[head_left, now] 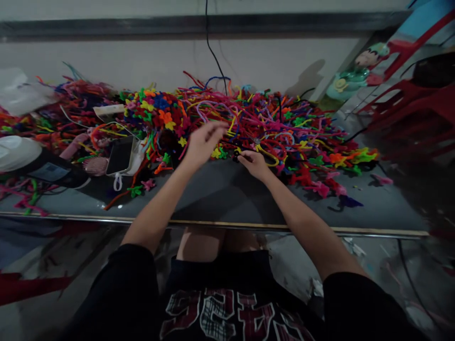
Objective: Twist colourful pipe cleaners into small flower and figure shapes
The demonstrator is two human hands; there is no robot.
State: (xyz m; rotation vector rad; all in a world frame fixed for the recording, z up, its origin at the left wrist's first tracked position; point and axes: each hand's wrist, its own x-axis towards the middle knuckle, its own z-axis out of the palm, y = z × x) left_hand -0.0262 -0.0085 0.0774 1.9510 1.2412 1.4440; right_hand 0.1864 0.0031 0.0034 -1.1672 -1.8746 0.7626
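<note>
A: Left hand (pixel 205 144)?
B: Arm stretched forward, hand over the front of the pipe cleaner pile (pixel 245 113), fingers half-bent, pointing right. Can't tell if they hold anything.
A: Right hand (pixel 254 165)?
B: Slightly lower, angled in leftward. Thumb and fingertips pinched on a small dark piece (pixel 236 154), at the pile's front edge.

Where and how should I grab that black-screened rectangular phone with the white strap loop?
Probably pinch the phone across its two long sides, close to the white strap loop, coming from the near edge of the dark table. It's a narrow rectangle, screen up, loop end towards you, with a fuzzy multicoloured pile beyond.
</note>
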